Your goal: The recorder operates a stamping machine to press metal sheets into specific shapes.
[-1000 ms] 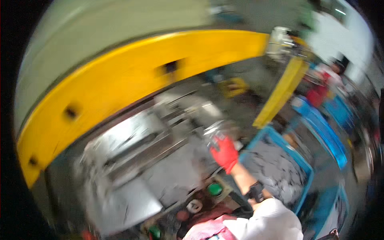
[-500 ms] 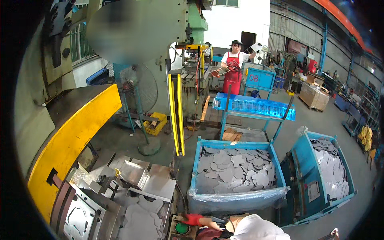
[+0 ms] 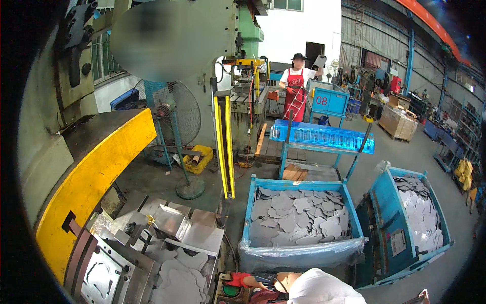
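My right hand [image 3: 239,279], in a red glove, reaches in at the lower edge from a white sleeve [image 3: 324,288]. It lies over the far rim of a round green button [image 3: 231,291] on a control box [image 3: 218,293]. The fingers look stretched out, with nothing visible in them; whether the button is pressed down I cannot tell. A dark band crosses the forearm. My left hand is out of view. Left of the box lies a pile of flat grey metal blanks [image 3: 179,278], beside a steel die plate [image 3: 104,273] with a curved outline.
A yellow machine arm [image 3: 96,172] curves along the left. Blue bins, one ahead [image 3: 304,248] and one at right [image 3: 405,238], hold grey blanks. A yellow-striped post [image 3: 224,147] and fan [image 3: 177,111] stand behind. A co-worker [image 3: 297,83] holds a grey plate [image 3: 320,62] and a perforated strip [image 3: 295,104].
My right hand has shifted slightly left and covers more of the green button. The co-worker's perforated strip has swung from level to steeply slanted.
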`<state>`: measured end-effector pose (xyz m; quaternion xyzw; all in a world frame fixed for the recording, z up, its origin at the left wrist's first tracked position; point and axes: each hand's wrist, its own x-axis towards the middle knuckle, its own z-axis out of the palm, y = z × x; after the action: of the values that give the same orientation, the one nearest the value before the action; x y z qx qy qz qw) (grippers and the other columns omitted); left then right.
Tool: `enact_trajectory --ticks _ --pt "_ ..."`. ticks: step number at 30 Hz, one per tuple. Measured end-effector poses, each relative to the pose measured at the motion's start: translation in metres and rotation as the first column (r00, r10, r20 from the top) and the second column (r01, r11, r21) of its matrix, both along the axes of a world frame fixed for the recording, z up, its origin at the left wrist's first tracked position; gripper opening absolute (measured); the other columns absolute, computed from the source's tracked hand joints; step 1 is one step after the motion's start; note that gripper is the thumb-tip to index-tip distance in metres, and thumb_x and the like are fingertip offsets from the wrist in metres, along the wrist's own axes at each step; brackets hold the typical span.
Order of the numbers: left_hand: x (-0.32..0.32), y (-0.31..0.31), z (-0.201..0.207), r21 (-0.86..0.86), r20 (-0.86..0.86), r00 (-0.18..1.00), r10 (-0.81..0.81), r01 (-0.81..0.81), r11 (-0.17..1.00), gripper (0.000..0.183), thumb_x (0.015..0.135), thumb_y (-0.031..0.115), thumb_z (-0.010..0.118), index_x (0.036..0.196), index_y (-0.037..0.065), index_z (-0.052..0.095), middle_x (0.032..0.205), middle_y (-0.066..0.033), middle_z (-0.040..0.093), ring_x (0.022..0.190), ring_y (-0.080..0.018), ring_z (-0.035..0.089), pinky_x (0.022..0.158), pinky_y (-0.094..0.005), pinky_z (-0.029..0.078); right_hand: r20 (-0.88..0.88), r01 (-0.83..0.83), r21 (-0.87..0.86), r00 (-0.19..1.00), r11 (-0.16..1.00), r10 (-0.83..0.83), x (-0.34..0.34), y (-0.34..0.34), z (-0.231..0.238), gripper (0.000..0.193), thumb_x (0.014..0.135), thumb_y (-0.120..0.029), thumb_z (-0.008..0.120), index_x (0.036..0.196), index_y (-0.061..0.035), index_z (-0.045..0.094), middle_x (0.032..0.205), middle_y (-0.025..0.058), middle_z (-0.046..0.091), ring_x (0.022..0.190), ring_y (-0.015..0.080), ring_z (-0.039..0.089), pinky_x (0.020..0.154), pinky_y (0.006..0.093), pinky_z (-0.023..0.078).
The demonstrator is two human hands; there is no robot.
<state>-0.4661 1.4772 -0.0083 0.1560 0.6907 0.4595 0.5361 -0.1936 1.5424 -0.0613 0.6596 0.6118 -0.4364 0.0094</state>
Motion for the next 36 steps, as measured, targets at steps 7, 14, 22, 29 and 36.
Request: enact_trajectory --ticks 7,14,22,29,36 --pt "-0.005 -0.001 0.0 -0.01 0.003 1.0 -0.012 0.012 1.0 0.059 0.072 0.033 0.066 0.117 0.001 0.044 0.11 -0.0139 0.053 0.093 -0.0256 0.054 0.075 -0.0447 0.046 0.025 0.168 0.182 0.984 0.969 -0.175 -0.009 -0.006 -0.037 0.07 0.064 -0.067 0.05 0.103 -0.0096 0.06 0.097 0.0193 0.06 0.091 0.0333 0.058 0.077 0.0415 0.046" --pt "-0.003 0.004 -0.002 -0.009 -0.007 0.999 -0.036 0.036 0.999 0.061 0.072 0.033 0.067 0.118 0.002 0.043 0.11 -0.0141 0.053 0.093 -0.0258 0.054 0.074 -0.0447 0.046 -0.037 0.043 0.081 0.998 0.996 -0.041 0.001 -0.006 -0.015 0.08 0.067 -0.067 0.047 0.122 -0.0089 0.041 0.108 0.0207 0.055 0.101 0.0365 0.052 0.085 0.0438 0.041" --pt "-0.007 0.004 -0.001 0.013 -0.038 0.997 -0.066 0.067 0.998 0.063 0.071 0.033 0.068 0.119 0.002 0.042 0.11 -0.0144 0.053 0.093 -0.026 0.054 0.074 -0.0448 0.046 0.016 0.1 0.081 0.995 0.992 -0.101 -0.003 -0.009 -0.013 0.082 0.065 -0.067 0.048 0.123 -0.0083 0.041 0.104 0.0207 0.057 0.097 0.0363 0.054 0.083 0.0442 0.042" --pt "-0.016 -0.004 -0.002 0.003 -0.046 0.997 -0.06 0.06 0.998 0.064 0.07 0.033 0.068 0.119 0.002 0.042 0.111 -0.0146 0.052 0.093 -0.0261 0.053 0.073 -0.0448 0.046 0.166 0.162 0.199 0.967 0.967 -0.196 -0.014 -0.012 -0.031 0.078 0.066 -0.068 0.047 0.11 -0.0039 0.053 0.107 0.0182 0.056 0.097 0.0328 0.055 0.082 0.0447 0.043" --pt "-0.02 -0.008 -0.003 0.003 -0.037 0.998 -0.041 0.041 0.999 0.066 0.069 0.034 0.069 0.12 0.002 0.041 0.111 -0.0148 0.052 0.093 -0.0263 0.053 0.073 -0.0449 0.047 0.072 0.133 0.042 0.988 0.99 -0.136 -0.004 -0.008 0.001 0.082 0.065 -0.067 0.048 0.122 -0.0082 0.042 0.111 0.0195 0.054 0.102 0.0356 0.051 0.087 0.0434 0.04"
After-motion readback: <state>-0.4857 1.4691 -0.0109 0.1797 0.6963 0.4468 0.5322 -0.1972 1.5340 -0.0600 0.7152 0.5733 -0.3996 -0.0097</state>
